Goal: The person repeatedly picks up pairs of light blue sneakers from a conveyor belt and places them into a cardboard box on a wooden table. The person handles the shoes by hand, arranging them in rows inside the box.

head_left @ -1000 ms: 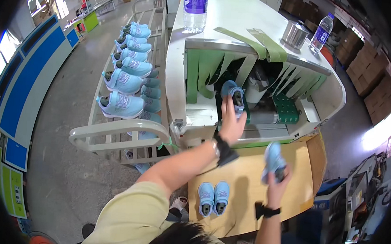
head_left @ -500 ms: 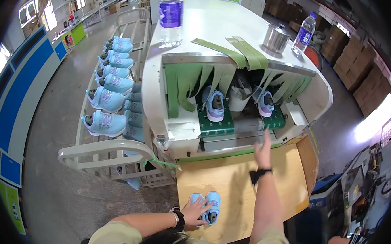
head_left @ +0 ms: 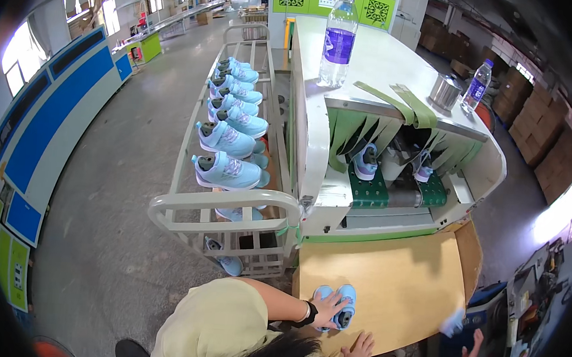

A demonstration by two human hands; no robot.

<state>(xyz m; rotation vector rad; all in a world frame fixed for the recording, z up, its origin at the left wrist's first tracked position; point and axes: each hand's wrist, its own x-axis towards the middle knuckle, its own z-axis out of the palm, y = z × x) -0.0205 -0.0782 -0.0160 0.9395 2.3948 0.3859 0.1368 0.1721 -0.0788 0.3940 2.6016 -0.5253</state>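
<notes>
Light-blue sneaker pair (head_left: pixel 346 302) upright on wooden worktop (head_left: pixel 405 271), side by side near left edge, toes pointing away. Left hand (head_left: pixel 326 310) palm down across both shoes, fingers spread; whether it grips, cannot tell. Left forearm (head_left: pixel 283 306) slanting in from left, black wristband (head_left: pixel 306 314) at wrist. Right hand (head_left: pixel 358 351) low at near edge, just beside shoes, empty, fingers fanned forward.

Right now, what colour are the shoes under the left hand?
Light blue; the shoes under the left hand show best in the head view.
</notes>
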